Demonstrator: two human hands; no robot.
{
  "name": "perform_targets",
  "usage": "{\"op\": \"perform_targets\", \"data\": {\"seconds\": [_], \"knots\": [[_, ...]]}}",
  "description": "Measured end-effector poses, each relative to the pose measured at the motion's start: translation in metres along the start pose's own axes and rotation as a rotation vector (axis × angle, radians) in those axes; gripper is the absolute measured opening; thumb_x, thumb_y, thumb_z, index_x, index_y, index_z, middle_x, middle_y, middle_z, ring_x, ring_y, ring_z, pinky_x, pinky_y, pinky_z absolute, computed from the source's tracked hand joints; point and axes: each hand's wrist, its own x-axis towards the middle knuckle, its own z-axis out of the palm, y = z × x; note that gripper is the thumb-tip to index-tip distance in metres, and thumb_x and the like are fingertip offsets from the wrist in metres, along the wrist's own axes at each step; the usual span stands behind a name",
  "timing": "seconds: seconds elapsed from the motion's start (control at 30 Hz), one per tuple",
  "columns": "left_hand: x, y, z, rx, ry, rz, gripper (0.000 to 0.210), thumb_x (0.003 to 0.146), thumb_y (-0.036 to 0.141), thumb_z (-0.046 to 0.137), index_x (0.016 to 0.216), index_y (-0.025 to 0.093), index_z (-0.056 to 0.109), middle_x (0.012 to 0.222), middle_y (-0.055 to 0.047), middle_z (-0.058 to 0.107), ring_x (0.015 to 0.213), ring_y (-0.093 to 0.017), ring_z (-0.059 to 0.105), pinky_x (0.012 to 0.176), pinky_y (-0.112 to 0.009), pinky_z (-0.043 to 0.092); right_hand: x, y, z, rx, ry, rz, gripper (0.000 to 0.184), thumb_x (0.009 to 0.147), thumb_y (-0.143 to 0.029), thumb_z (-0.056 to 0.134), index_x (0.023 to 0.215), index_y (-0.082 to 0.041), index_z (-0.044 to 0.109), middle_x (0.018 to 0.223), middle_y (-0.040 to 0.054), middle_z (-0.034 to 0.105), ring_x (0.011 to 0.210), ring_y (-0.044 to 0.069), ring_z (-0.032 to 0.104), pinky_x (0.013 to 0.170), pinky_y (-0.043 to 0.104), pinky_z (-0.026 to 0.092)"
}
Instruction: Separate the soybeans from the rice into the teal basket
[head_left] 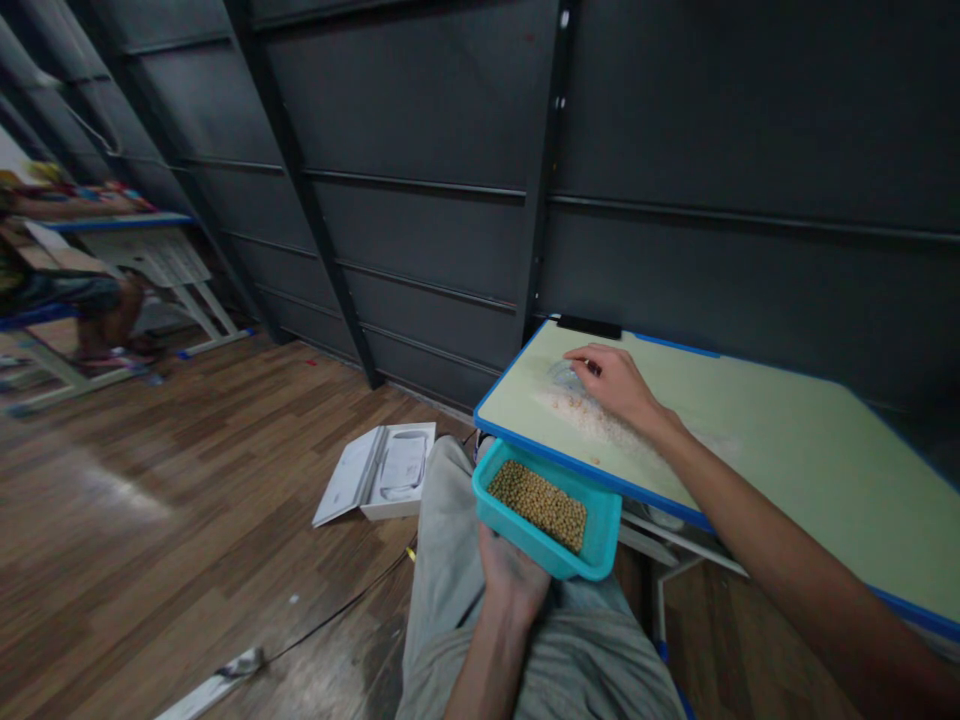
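Note:
Below the table edge, my left hand (510, 575) supports a teal plastic tray (604, 540) from underneath, palm up, its fingers mostly hidden by it. Round tan dried beans (538, 503) fill much of the tray, which tilts slightly. Over the far left part of the table, my right hand (616, 385) is closed with fingertips on a clear, see-through object (564, 374); whether it is a cup or a small dish I cannot tell. Beside it, pale grains or powder (600, 422) and a few tan beans lie scattered on the pale green tabletop (765, 455).
A dark flat object (589, 327) lies at the table's back edge, near the dark panelled wall (420, 110). An open white box (401, 468) sits on the wooden floor, with a cable (337, 610) nearby. Another person sits at a desk (135, 222) on the far left.

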Motion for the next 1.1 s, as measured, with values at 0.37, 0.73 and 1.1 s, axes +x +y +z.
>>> {"op": "perform_targets", "data": {"seconds": [0.37, 0.73, 1.1], "knots": [[0.004, -0.001, -0.008, 0.007, -0.027, 0.001, 0.047, 0.097, 0.05, 0.05, 0.131, 0.023, 0.068, 0.132, -0.011, 0.073, 0.13, -0.033, 0.062, 0.115, -0.059, 0.044, -0.002, -0.007, 0.003, 0.032, -0.107, -0.017, 0.027, 0.096, -0.019, 0.057, 0.111, -0.019, 0.08, 0.107, 0.0112, 0.079, 0.09, 0.024, 0.071, 0.083, 0.039, 0.053], [0.004, 0.0, -0.006, 0.009, -0.046, -0.011, 0.048, 0.097, 0.049, 0.052, 0.134, 0.023, 0.066, 0.134, -0.012, 0.072, 0.131, -0.033, 0.061, 0.114, -0.061, 0.044, -0.004, -0.019, 0.003, 0.101, -0.164, -0.067, 0.028, 0.098, -0.019, 0.057, 0.113, -0.023, 0.08, 0.11, 0.0106, 0.078, 0.093, 0.024, 0.07, 0.085, 0.039, 0.052], [0.003, 0.0, -0.004, 0.016, -0.014, 0.004, 0.052, 0.096, 0.052, 0.054, 0.136, 0.019, 0.065, 0.132, -0.014, 0.072, 0.133, -0.036, 0.06, 0.114, -0.062, 0.044, -0.006, -0.022, 0.004, 0.149, -0.196, -0.107, 0.027, 0.098, -0.019, 0.057, 0.115, -0.025, 0.079, 0.112, 0.0092, 0.078, 0.097, 0.024, 0.07, 0.085, 0.039, 0.052]]}}
